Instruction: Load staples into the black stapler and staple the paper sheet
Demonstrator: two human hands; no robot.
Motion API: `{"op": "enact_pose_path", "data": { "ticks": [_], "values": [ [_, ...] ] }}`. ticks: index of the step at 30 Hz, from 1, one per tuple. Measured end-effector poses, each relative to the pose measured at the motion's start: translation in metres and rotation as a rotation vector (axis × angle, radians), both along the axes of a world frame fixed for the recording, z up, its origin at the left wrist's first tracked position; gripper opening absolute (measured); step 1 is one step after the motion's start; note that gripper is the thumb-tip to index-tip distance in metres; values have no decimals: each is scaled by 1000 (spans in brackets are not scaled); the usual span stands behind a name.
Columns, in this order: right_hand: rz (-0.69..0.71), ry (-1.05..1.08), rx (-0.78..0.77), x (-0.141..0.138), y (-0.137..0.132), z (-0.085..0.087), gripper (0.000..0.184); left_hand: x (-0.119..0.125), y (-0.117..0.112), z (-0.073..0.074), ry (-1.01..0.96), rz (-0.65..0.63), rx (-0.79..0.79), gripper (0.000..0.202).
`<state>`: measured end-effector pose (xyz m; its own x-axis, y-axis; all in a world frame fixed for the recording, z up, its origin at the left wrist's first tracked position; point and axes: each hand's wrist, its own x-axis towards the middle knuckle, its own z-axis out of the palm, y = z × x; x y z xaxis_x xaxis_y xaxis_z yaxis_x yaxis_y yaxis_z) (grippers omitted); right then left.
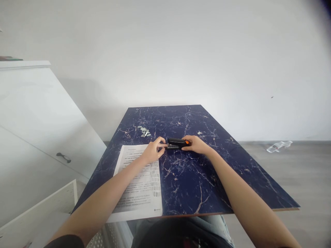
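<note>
A black stapler [176, 142] with an orange mark lies on the dark blue marbled table, its top part lifted a little from its metal lower part. My right hand [196, 144] grips the stapler's right end, thumb in front and fingers behind. At its left end, my left hand [154, 150] has its fingertips closed around the front tip; whether anything small is between them cannot be made out. Printed sheets of paper [141, 193] lie under my left wrist and forearm. Behind my left hand, several staple strips [144, 131] form a loose pile.
A small pale piece [199, 133] lies behind my right hand on the table [186, 193]. A white cabinet [38, 113] stands to the left, a white wall [165, 51] behind. Clear plastic packaging [279, 146] is on the floor at right.
</note>
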<state>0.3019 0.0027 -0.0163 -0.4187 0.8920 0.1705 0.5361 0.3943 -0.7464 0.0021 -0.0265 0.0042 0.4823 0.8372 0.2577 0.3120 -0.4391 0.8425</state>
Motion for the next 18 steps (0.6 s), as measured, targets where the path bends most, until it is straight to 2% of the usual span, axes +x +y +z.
{"op": "enact_pose_path", "data": {
  "ticks": [5, 10, 14, 18],
  "values": [
    [7, 22, -29, 1, 1, -2, 43, -1, 0, 0, 66, -48, 65, 28],
    [22, 0, -37, 3, 2, -2, 42, 0, -1, 2, 164, -110, 68, 30],
    [33, 3, -25, 3, 3, -2, 42, 1, -1, 1, 148, -140, 47, 27],
    [20, -28, 6, 1, 2, 0, 41, 2, 3, -3, 92, -64, 3, 21]
  ]
}}
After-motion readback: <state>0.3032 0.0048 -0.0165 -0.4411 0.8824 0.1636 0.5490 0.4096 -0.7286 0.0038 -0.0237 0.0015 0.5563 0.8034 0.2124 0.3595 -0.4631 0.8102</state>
